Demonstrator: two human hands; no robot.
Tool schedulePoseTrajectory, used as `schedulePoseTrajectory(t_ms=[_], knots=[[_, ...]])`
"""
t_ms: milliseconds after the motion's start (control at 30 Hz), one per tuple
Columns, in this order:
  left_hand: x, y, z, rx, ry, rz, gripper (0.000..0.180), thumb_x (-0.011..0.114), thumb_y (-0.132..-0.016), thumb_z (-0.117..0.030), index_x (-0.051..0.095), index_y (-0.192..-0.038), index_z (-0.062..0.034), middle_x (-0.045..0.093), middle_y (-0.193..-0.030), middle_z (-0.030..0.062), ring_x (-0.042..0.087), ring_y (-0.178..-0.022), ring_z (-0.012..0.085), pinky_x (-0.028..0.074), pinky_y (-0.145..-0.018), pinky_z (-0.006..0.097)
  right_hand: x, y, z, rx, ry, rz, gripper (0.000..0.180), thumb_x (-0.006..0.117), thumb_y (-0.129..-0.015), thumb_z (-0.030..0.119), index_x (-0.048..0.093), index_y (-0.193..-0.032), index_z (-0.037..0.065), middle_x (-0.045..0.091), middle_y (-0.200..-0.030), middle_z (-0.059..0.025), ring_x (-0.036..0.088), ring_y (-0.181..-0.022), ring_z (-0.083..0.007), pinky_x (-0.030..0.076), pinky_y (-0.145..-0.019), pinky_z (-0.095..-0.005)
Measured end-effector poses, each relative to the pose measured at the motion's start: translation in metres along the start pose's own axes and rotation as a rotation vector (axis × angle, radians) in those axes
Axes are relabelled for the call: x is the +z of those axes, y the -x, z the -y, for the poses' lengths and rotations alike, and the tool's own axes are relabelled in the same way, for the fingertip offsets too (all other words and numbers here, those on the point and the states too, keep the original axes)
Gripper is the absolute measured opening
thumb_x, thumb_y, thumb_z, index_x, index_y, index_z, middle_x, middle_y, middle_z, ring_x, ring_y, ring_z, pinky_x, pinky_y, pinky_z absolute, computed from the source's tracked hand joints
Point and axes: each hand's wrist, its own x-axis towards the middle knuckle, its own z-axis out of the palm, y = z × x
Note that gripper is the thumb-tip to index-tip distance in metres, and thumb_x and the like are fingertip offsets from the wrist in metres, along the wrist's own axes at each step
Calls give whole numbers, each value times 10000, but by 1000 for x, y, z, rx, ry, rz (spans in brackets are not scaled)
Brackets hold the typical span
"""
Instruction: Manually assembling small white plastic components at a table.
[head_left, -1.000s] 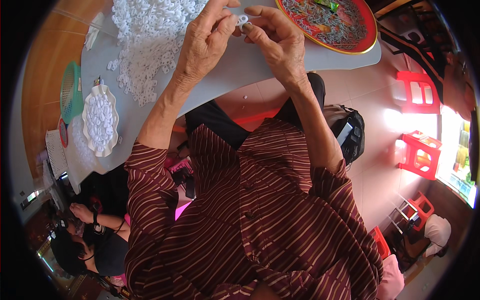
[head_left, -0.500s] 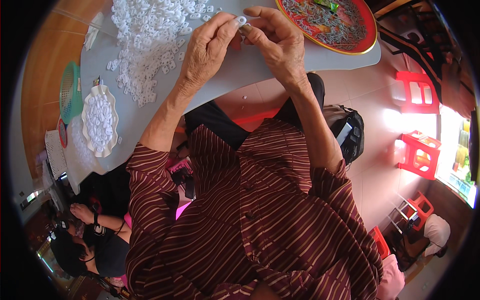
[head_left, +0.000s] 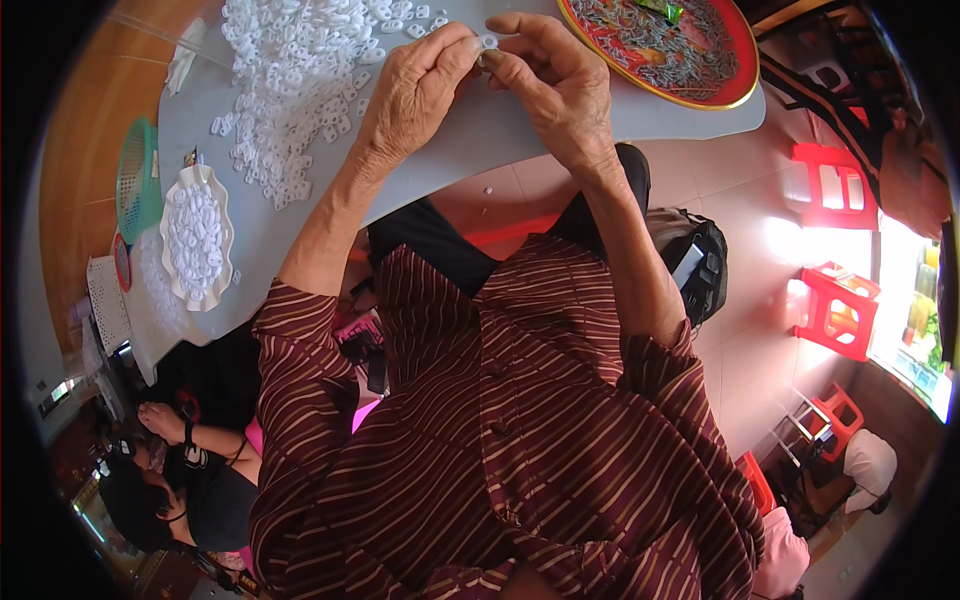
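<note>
Two hands (head_left: 490, 85) are seen at the worktop (head_left: 480, 130). One round red tray (head_left: 735, 85), one white scalloped dish (head_left: 215, 240) and one green basket (head_left: 135, 180) are counted; the white pieces (head_left: 290, 80) are too many to count.

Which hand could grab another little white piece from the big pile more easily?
Probably the left hand. It sits right beside the pile of white pieces, while the right hand is farther off, nearer the red tray.
</note>
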Motion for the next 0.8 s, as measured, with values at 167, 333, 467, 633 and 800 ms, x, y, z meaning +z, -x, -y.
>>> schedulePoseTrajectory(t_ms=[167, 333, 467, 633, 800], knots=[[1, -1, 7, 51, 47, -96, 263, 506, -938, -275, 562, -935, -19, 502, -618, 61, 458, -571, 120, 411, -559, 295, 2, 0, -5, -7, 6, 15, 350, 702, -779, 61, 583, -1103, 6, 634, -810, -48, 613, -756, -99, 515, -720, -232], [1, 1, 8, -2, 42, -49, 261, 512, -929, -265, 559, -928, -8, 475, -614, 58, 447, -566, 122, 406, -555, 291, 6, -1, -14, -41, 39, 6, 345, 722, -751, 53, 605, -1074, 20, 618, -807, -40, 614, -737, -99, 520, -712, -240], [1, -1, 13, 84, 43, -74, 250, 516, -926, -254, 562, -910, -9, 462, -608, 48, 446, -561, 114, 400, -537, 280, 6, 2, -2, -66, 144, -8, 328, 720, -741, 40, 617, -1053, 28, 615, -782, -38, 614, -724, -97, 525, -699, -241], [1, 1, 11, 10, 53, -30, 279, 494, -920, -265, 576, -911, 1, 528, -677, 48, 481, -616, 123, 418, -600, 268, 6, 1, -13, -60, -7, 8, 291, 710, -759, 26, 638, -1040, 19, 627, -769, -29, 610, -715, -80, 516, -680, -229], [2, 3, 15, 88, 108, -82, 262, 555, -918, -262, 595, -931, -4, 494, -604, 26, 466, -562, 85, 400, -524, 249, 7, 3, -5, 3, -118, 32, 268, 710, -778, 25, 650, -1037, -8, 626, -778, -19, 597, -710, -66, 504, -664, -211]])
